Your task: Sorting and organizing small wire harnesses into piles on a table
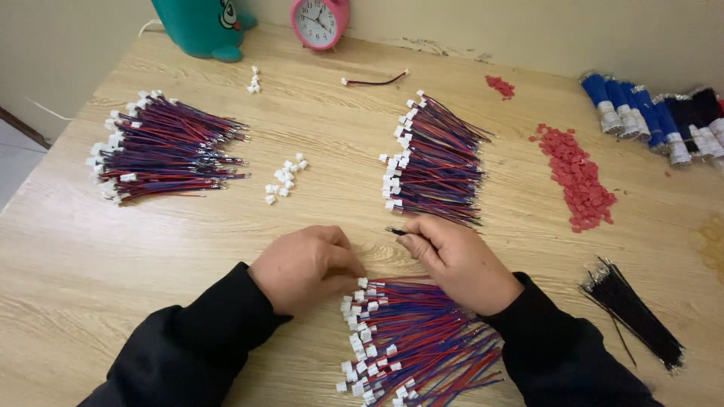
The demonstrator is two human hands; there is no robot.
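resting on the wooden table (98, 249), both hands sit close together just above the near bundle of red and blue wires (422, 339), whose white plug ends point left. the left hand (305, 267) is curled into a loose fist, its fingertips down at the top white connectors of that bundle; what, if anything, it pinches is hidden under the fingers. the right hand (460, 260) is also mostly closed, thumb and forefinger nipping a thin dark wire tip (394, 231) that pokes out to the left. beyond them lies a second wire bundle (434, 162), and another wire bundle (162, 147) far left. loose white connectors (285, 177) lie between these, red plastic pieces (577, 177) to the right, black wires (633, 309) beside the right sleeve.
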